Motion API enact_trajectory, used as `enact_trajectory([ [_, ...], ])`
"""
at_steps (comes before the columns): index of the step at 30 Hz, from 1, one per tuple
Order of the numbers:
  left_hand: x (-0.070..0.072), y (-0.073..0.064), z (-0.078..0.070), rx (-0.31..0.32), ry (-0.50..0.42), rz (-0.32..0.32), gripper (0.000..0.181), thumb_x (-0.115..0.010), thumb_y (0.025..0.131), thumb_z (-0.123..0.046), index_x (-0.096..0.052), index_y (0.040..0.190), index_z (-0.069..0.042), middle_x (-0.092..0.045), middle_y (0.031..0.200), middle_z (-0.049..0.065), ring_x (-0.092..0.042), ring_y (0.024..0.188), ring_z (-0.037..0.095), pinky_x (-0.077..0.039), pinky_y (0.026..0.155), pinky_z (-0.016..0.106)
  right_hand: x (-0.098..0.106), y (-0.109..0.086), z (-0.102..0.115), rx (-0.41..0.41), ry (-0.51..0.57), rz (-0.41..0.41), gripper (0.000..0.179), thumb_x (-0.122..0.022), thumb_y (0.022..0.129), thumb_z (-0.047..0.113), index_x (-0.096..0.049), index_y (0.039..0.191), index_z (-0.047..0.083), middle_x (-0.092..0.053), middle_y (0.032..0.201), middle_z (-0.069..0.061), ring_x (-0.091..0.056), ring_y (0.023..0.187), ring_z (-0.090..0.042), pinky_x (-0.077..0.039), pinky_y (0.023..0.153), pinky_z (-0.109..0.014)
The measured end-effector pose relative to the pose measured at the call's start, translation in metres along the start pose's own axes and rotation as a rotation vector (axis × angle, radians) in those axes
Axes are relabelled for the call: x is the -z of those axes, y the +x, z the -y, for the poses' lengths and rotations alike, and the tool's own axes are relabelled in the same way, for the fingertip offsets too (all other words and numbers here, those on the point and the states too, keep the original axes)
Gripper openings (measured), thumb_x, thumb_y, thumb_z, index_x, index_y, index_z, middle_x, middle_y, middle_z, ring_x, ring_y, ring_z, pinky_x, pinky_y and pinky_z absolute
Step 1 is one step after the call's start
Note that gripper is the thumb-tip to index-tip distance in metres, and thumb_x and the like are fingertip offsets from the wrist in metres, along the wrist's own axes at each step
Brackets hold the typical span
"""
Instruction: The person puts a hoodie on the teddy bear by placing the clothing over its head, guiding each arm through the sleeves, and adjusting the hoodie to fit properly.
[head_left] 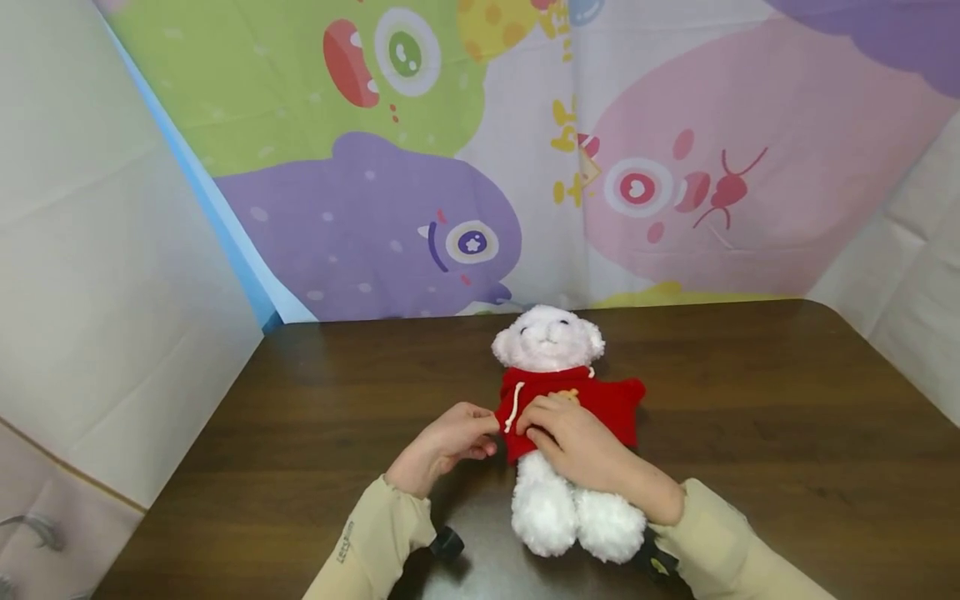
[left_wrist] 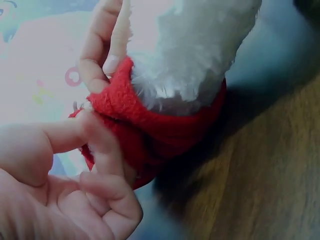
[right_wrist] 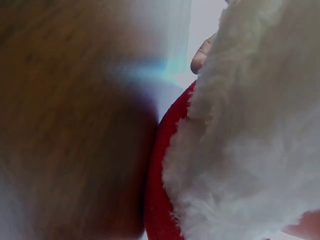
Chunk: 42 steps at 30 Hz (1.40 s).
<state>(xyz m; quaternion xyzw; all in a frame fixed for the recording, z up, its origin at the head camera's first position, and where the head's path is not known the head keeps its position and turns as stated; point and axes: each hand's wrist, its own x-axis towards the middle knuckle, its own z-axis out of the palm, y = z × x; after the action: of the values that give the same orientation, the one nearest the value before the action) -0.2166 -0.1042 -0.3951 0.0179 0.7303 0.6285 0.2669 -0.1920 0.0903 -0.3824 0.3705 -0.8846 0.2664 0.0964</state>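
A white plush bear [head_left: 546,492] lies on its back, its head toward the far edge and its legs toward me. It wears a red hoodie [head_left: 617,406] with a white drawstring [head_left: 514,406]. My left hand [head_left: 448,443] pinches the hoodie's left side between thumb and fingers. Across the bear's belly lies my right hand [head_left: 583,446], its curled fingers holding the hoodie's front near that same side. In the left wrist view, both hands' fingers meet the red cloth [left_wrist: 170,125] by the hem, around the white fur [left_wrist: 185,55]. Fur covers most of the right wrist view.
The bear lies on a dark wooden table [head_left: 750,400]. A cartoon-printed cloth [head_left: 360,225] hangs behind its far edge, with pale walls [head_left: 120,208] at the sides. A small black object [head_left: 447,543] is beside my left cuff.
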Motion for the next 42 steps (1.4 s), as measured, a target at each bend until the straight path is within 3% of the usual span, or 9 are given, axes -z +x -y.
enact_trajectory([
  [8, 0.001, -0.001, 0.002, 0.007, -0.009, 0.069, 0.017, -0.047, 0.088, -0.009, -0.055, 0.096, 0.003, -0.063, 0.069, -0.001, -0.062, 0.057, 0.008, -0.040, 0.053, 0.019, -0.001, -0.005, 0.000, -0.017, 0.040, 0.039, 0.009, -0.063, 0.083, 0.016, -0.062, 0.092, 0.019, -0.061, 0.091, 0.010, -0.053, 0.090, -0.009, -0.042, 0.087, -0.033],
  [14, -0.005, 0.003, -0.003, -0.025, -0.128, -0.048, 0.005, -0.050, 0.086, -0.005, -0.051, 0.082, -0.003, -0.060, 0.065, -0.001, -0.059, 0.056, 0.008, -0.041, 0.055, 0.019, 0.004, -0.001, -0.005, -0.026, 0.032, 0.028, 0.013, -0.066, 0.081, 0.019, -0.063, 0.094, 0.020, -0.063, 0.094, 0.009, -0.053, 0.089, -0.010, -0.042, 0.085, -0.034],
  [17, -0.007, 0.005, -0.003, -0.011, -0.197, -0.095, 0.003, -0.051, 0.086, -0.005, -0.052, 0.084, -0.003, -0.057, 0.063, -0.001, -0.055, 0.053, 0.008, -0.043, 0.055, 0.019, 0.005, -0.002, -0.006, -0.014, 0.028, 0.052, 0.012, -0.064, 0.082, 0.019, -0.065, 0.095, 0.019, -0.063, 0.095, 0.009, -0.052, 0.087, -0.009, -0.043, 0.081, -0.031],
  [22, -0.010, 0.006, -0.001, 0.006, -0.258, -0.119, 0.007, -0.052, 0.088, -0.005, -0.051, 0.091, 0.000, -0.050, 0.059, -0.004, -0.047, 0.046, 0.006, -0.040, 0.050, 0.016, 0.004, -0.001, -0.008, 0.013, 0.042, 0.055, 0.011, -0.062, 0.084, 0.017, -0.065, 0.094, 0.019, -0.063, 0.094, 0.009, -0.052, 0.087, -0.009, -0.042, 0.081, -0.030],
  [26, -0.013, 0.007, 0.000, -0.029, -0.312, -0.161, 0.002, -0.049, 0.085, -0.001, -0.049, 0.087, -0.001, -0.045, 0.059, -0.004, -0.039, 0.046, 0.007, -0.036, 0.051, 0.018, 0.004, 0.000, -0.007, 0.014, 0.048, 0.050, 0.010, -0.062, 0.084, 0.016, -0.065, 0.094, 0.018, -0.062, 0.096, 0.008, -0.053, 0.090, -0.010, -0.041, 0.085, -0.032],
  [29, -0.017, 0.008, -0.002, -0.078, -0.349, -0.197, 0.004, -0.048, 0.083, 0.000, -0.050, 0.084, -0.002, -0.046, 0.058, -0.004, -0.037, 0.048, 0.008, -0.034, 0.053, 0.021, 0.004, -0.001, -0.003, -0.049, 0.062, 0.029, 0.016, -0.064, 0.083, 0.017, -0.061, 0.098, 0.014, -0.058, 0.102, 0.004, -0.052, 0.089, -0.010, -0.044, 0.083, -0.029],
  [33, -0.017, 0.010, -0.003, -0.106, -0.371, -0.186, 0.007, -0.046, 0.081, 0.000, -0.050, 0.081, -0.005, -0.048, 0.056, -0.006, -0.039, 0.049, 0.007, -0.034, 0.055, 0.022, 0.006, 0.000, -0.001, -0.126, 0.080, -0.002, 0.029, -0.066, 0.081, 0.017, -0.054, 0.106, 0.010, -0.052, 0.106, 0.000, -0.048, 0.077, -0.008, -0.046, 0.069, -0.022],
  [38, -0.011, 0.009, 0.000, -0.090, -0.362, -0.135, 0.004, -0.046, 0.085, -0.003, -0.050, 0.087, -0.004, -0.047, 0.058, -0.006, -0.032, 0.047, 0.008, -0.032, 0.054, 0.022, 0.008, 0.000, -0.003, -0.121, 0.056, 0.013, 0.029, -0.064, 0.083, 0.018, -0.059, 0.111, 0.009, -0.055, 0.105, 0.001, -0.051, 0.084, -0.008, -0.047, 0.076, -0.026],
  [42, -0.011, 0.007, 0.001, -0.059, -0.289, -0.190, 0.008, -0.051, 0.086, -0.006, -0.056, 0.090, 0.000, -0.051, 0.061, -0.005, -0.038, 0.047, 0.007, -0.034, 0.053, 0.021, 0.010, -0.001, -0.006, -0.095, 0.048, 0.006, 0.029, -0.062, 0.084, 0.018, -0.063, 0.111, 0.007, -0.055, 0.100, 0.001, -0.052, 0.087, -0.009, -0.047, 0.076, -0.027],
])
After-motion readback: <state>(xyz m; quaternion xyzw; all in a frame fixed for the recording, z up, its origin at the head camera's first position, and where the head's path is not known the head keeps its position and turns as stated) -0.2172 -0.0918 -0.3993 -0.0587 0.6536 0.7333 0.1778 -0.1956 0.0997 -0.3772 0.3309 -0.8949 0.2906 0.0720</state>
